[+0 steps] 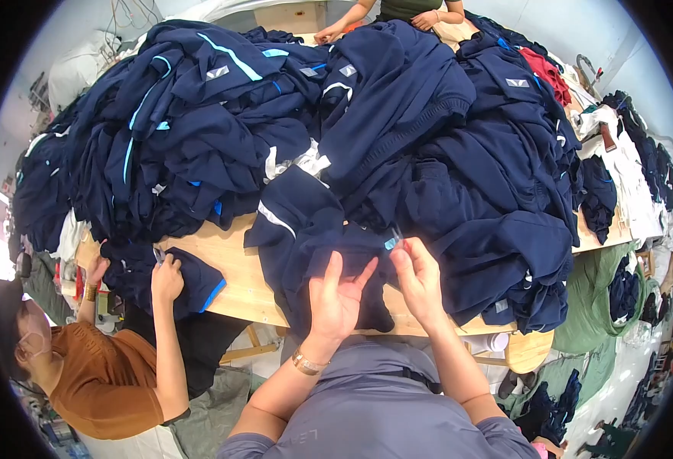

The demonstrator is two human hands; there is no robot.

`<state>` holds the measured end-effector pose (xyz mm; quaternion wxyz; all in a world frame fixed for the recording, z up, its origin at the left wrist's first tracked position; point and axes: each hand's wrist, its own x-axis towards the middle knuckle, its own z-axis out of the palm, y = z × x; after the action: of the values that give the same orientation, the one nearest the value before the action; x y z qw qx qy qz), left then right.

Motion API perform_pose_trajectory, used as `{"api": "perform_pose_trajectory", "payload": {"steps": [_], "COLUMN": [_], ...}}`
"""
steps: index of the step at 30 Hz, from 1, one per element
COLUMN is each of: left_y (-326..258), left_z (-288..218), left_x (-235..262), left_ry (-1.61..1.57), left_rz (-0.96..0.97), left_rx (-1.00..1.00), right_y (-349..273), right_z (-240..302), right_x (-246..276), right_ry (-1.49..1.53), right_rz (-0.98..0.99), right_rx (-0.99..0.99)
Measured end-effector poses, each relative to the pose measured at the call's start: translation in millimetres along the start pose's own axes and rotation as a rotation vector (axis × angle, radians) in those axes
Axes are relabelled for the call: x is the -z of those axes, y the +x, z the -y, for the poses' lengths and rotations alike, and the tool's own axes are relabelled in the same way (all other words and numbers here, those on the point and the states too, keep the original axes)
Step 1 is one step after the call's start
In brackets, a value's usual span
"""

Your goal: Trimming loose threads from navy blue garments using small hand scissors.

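Note:
A navy garment [306, 229] with a white stripe lies in front of me over the wooden table's [233, 287] near edge. My left hand [338, 298] rests on it, palm up with fingers spread, holding nothing. My right hand [417, 277] is just to its right, with thumb and fingers pinching a small light-blue tag [392, 242] above the cloth. A gold bracelet [304, 362] sits on my left wrist.
A large heap of navy garments [367, 115] covers most of the table. A person in an orange top [99, 379] at my left handles a navy piece [187, 279]. Another person's hands [428, 17] work at the far side. A green sack [604, 294] of clothes stands at right.

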<state>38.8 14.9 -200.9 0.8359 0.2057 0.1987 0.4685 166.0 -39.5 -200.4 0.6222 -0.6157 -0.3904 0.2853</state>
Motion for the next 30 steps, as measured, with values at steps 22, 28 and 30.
{"api": "perform_pose_trajectory", "payload": {"steps": [22,28,30], "left_y": [-1,1,-2], "left_z": [-11,-14,-17], "left_x": [3,22,4], "left_ry": [-0.215,-0.031,0.221], "left_rz": [0.180,0.327,0.257], "left_rx": [0.146,0.125,0.100], "right_y": [4,12,16], "right_z": [2,-6,-15], "right_x": [-9,-8,-8], "right_ry": [-0.278,-0.512,-0.465], "right_rz": [0.036,0.148,0.043], "right_rx": [0.548,0.643,0.546]}}
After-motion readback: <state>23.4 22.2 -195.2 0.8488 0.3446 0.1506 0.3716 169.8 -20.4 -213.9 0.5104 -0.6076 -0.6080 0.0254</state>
